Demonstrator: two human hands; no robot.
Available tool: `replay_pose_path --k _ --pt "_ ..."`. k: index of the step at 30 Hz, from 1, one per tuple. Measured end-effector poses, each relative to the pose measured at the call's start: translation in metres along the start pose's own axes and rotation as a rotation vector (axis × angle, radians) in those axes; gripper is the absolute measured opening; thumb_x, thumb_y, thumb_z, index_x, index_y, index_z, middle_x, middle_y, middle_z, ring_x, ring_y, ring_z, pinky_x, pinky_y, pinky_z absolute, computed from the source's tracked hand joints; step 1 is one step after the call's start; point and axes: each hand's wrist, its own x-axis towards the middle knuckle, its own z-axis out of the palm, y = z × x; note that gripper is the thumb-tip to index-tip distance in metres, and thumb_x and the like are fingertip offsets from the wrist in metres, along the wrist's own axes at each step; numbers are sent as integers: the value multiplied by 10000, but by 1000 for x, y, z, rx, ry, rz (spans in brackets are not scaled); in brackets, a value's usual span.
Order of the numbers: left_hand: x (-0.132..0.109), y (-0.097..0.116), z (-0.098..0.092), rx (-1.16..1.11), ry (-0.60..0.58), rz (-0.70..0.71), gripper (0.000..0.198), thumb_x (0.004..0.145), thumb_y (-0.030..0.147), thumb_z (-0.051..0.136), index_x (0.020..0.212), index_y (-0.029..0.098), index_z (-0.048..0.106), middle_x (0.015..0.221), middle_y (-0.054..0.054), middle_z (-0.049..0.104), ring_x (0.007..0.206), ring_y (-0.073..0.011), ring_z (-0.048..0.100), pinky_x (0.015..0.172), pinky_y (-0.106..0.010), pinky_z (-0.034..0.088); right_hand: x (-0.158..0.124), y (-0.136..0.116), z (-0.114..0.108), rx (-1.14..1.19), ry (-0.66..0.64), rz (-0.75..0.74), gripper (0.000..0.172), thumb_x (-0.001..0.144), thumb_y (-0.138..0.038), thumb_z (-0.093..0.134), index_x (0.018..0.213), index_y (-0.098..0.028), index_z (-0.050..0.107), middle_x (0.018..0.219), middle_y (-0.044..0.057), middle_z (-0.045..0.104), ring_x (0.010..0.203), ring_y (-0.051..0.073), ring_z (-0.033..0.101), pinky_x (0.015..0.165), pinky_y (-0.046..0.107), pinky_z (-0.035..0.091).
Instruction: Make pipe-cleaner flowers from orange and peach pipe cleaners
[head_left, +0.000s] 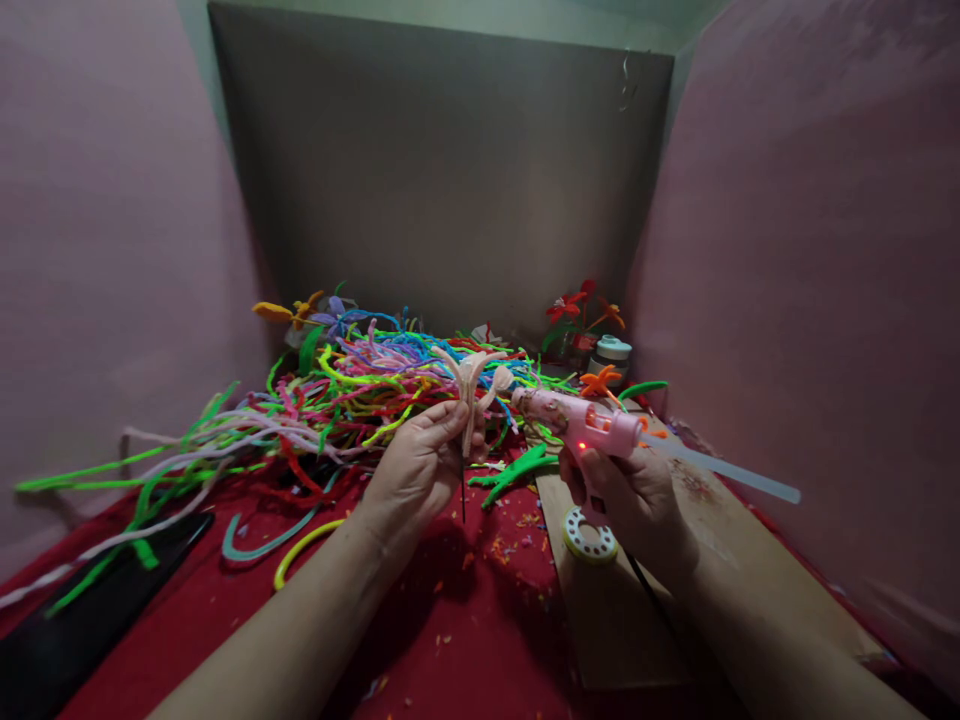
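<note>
In my left hand (420, 460) I pinch a pale pink pipe-cleaner flower (470, 375) by its base, petals spread upward and a thin dark stem (463, 490) hanging below. My right hand (637, 500) is wrapped around the grip of a pink hot glue gun (574, 415). A small red light glows on the gun, and a long translucent glue stick (735, 470) sticks out of its back. The gun's nozzle points left, close to the flower; whether they touch I cannot tell. Beneath my right hand lies a roll of tape (590, 536) on the board.
A large heap of colourful pipe cleaners (375, 375) spreads over the red cloth (450, 640). Green pipe-cleaner leaves (517, 474) lie mid-table. To the right are a wooden board (615, 630), an orange flower (600, 382) and a lidded jar (611, 350). Pink walls flank both sides.
</note>
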Motion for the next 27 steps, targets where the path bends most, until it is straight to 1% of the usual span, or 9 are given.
replay_pose_path --k 10,12,14,17,20,22,24,25,27 --pt "0 4 1 -12 -11 4 111 734 166 690 812 96 653 678 -15 611 529 -82 542 493 -206 450 0 1 -1 -48 19 2 406 865 -459 477 566 -187 507 432 -36 396 372 71 328 350 234 232" --pt "0 4 2 -17 -14 0 121 731 162 691 828 100 655 682 -14 615 529 -82 544 489 -205 452 -1 1 -4 -117 38 13 394 869 -454 469 583 -188 522 446 -27 423 373 78 343 348 236 248" --pt "-1 5 2 -20 -5 -4 129 727 153 689 840 100 656 689 -15 619 522 -80 541 482 -207 452 -3 1 -11 -266 58 -34 362 868 -439 473 613 -196 554 470 -15 458 394 95 377 363 246 289" --pt "-1 5 2 -18 11 -9 119 725 142 683 830 95 654 683 -18 616 514 -81 537 474 -210 450 -9 2 -29 -510 88 -156 259 832 -407 545 665 -218 605 556 10 537 502 145 468 460 287 393" --pt "0 4 2 -15 15 -11 119 719 124 679 833 100 655 682 -18 618 515 -81 537 472 -206 445 -19 10 -54 -649 123 -163 171 823 -356 570 788 -204 641 729 59 622 653 197 550 618 344 463" --pt "1 4 2 2 22 -14 108 722 122 674 826 98 656 691 -26 627 516 -84 541 469 -207 444 -29 19 -75 -876 116 -150 280 846 -379 531 1020 -187 640 950 110 659 855 252 605 772 391 476" --pt "1 3 4 23 30 -21 83 725 128 669 798 92 653 684 -33 631 512 -91 543 466 -213 445 -40 28 -96 -1070 120 -84 473 857 -434 489 1244 -166 533 1150 152 617 1036 300 586 863 425 461" --pt "0 3 5 31 37 -26 74 726 129 667 787 90 652 674 -35 630 509 -95 544 466 -216 446 -44 32 -105 -1167 115 -16 530 861 -451 469 1315 -178 472 1179 154 606 1045 306 591 836 420 476" --pt "0 3 6 39 49 -36 68 722 124 664 780 93 649 662 -36 632 502 -99 544 461 -220 446 -51 35 -120 -1314 90 129 575 866 -466 442 1372 -196 406 1097 141 641 947 302 637 723 395 501"
